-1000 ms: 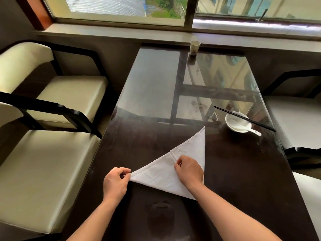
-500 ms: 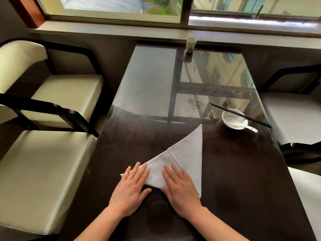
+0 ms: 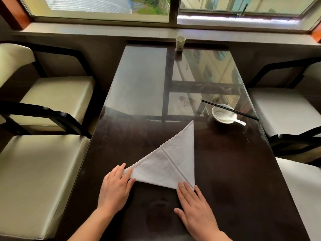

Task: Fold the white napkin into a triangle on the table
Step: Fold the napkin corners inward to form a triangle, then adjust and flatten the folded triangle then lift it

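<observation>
Flatly, the white napkin (image 3: pixel 166 164) lay on the dark table (image 3: pixel 234 171) just below the middle of the frame, folded into a triangle. One tip pointed toward the upper right, one toward the lower left, and the third toward the lower right. A hemmed edge ran across its top layer from the long slanted side down to the lower-right corner.

The left hand (image 3: pixel 115 190) sat at the lower left of the napkin with its fingers straight and close together. It pressed the lower-left tip under the fingertips and gripped nothing. The right hand (image 3: pixel 194 209) lay palm down on the table at the lower right, fingers extended and slightly spread. Its fingertips touched the napkin's lower-right corner, and it held nothing either.

At the right of the frame, well apart from the napkin, stood a white bowl (image 3: pixel 224 113) with a white spoon (image 3: pixel 240 121) in it. Black chopsticks (image 3: pixel 229 109) were laid across its rim. A paper cup (image 3: pixel 180 43) stood at the table's far edge, upper centre, below the window (image 3: pixel 104 7). Cream-cushioned chairs (image 3: pixel 43 180) flanked the table.
</observation>
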The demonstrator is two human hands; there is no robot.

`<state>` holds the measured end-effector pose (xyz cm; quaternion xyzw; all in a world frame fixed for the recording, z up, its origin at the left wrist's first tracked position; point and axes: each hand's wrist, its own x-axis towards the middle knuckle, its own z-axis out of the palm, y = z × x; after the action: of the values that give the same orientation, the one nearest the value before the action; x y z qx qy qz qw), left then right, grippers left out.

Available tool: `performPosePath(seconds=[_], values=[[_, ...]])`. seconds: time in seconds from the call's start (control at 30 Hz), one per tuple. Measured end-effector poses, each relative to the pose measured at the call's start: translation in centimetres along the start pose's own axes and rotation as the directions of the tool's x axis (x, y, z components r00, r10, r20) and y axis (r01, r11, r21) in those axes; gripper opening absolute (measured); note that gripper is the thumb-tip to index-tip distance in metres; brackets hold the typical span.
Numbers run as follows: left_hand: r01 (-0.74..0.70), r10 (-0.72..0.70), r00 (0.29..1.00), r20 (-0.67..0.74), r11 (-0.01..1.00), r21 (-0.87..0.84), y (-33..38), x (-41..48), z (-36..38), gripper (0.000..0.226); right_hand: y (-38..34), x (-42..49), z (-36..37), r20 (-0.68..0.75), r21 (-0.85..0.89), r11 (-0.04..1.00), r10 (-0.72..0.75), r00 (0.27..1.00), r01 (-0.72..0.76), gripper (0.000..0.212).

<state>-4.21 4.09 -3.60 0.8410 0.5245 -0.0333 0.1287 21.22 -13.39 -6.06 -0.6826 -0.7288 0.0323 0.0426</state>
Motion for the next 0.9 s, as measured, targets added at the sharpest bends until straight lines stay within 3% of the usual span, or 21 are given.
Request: performPosePath(seconds=[0.1,0.17,0.33,0.5,0.63,0.77,0.9], values=[[0.02,-0.018,0.992,-0.128,1.0,0.015,-0.4,0.3,-0.2,0.046,0.9,-1.1,0.0,-0.029,0.005,1.0,0.019,0.999,-0.019,0.063],[0.1,-0.103,0.985,-0.14,0.995,-0.032,-0.6,0.6,-0.4,0.032,1.1,-1.3,-0.2,-0.027,0.015,0.999,0.039,0.999,-0.038,0.064],[0.425,-0.445,0.895,-0.012,0.862,-0.277,-0.7,2.3,-1.1,0.04,0.7,-1.2,-0.5,-0.007,0.024,0.997,0.074,0.997,-0.074,0.064],[0.553,-0.573,0.815,0.082,0.729,-0.403,-1.1,3.5,-1.9,0.02,0.5,-1.1,-0.4,-0.021,0.06,0.993,0.104,0.994,-0.103,0.067],[0.598,-0.637,0.757,0.146,0.585,-0.548,-1.0,3.1,-1.9,0.01,0.7,-1.2,-0.1,-0.051,0.066,0.994,0.096,0.994,-0.093,0.057],[0.58,-0.638,0.75,0.176,0.505,-0.639,-1.0,2.8,-2.0,0.01,0.8,-1.2,0.1,-0.078,0.071,0.994,0.09,0.993,-0.084,0.05],[0.545,-0.652,0.727,0.216,0.356,-0.76,-0.6,2.7,-1.8,0.009,0.7,-1.0,-0.1,-0.098,0.093,0.992,0.096,0.991,-0.087,0.051]])
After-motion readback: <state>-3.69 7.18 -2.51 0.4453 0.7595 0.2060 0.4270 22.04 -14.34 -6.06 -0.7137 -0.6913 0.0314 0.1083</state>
